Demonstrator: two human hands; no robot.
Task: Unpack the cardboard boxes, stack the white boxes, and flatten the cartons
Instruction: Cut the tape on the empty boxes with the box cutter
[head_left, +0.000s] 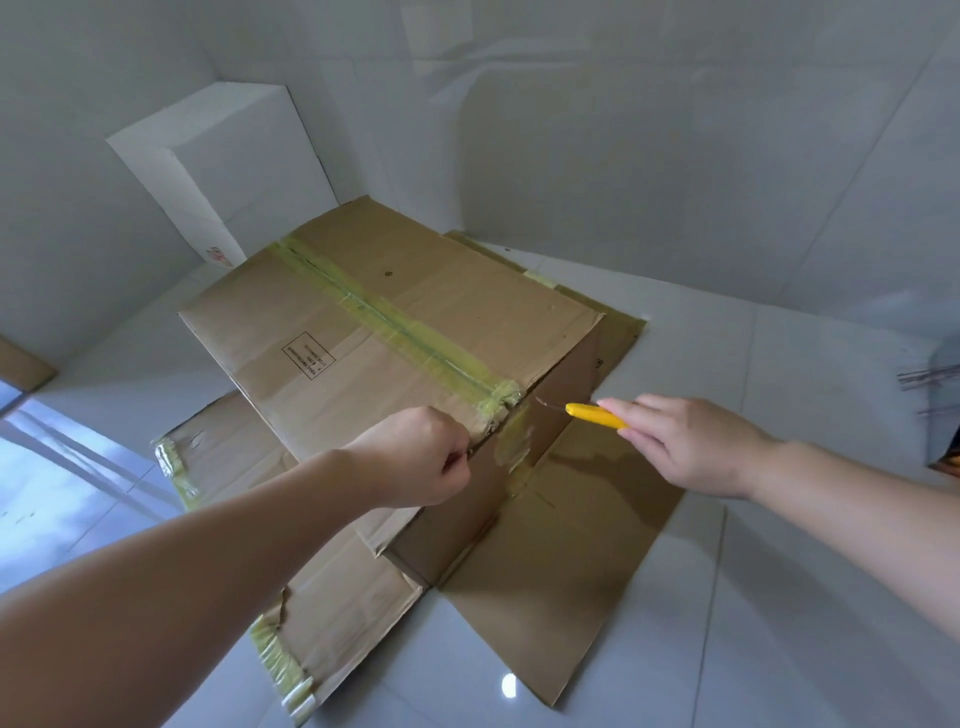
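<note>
- The white tiled floor (779, 597) fills most of the view and meets white walls behind; at the right edge a dark object is cut off and cannot be identified.
- One cardboard carton (395, 332) stands in the middle of the floor, its upper face sealed by a strip of yellowish tape (384, 317). Its lower flaps are splayed flat on the tiles around it, so its underside is hidden. A small printed label on top is too small to read.
- One stack of white boxes (228, 166) stands in the corner behind the carton; how many boxes it holds is hard to tell.
- A sliver of another brown cardboard piece (21, 366) is cut off at the left edge.
- The left hand (415, 457) is curled into a fist, pinching the carton's near top edge just beside the tape end.
- The right hand (685, 441) grips one yellow-handled knife (592, 414), blade tip near the taped corner; whether it touches is unclear.
</note>
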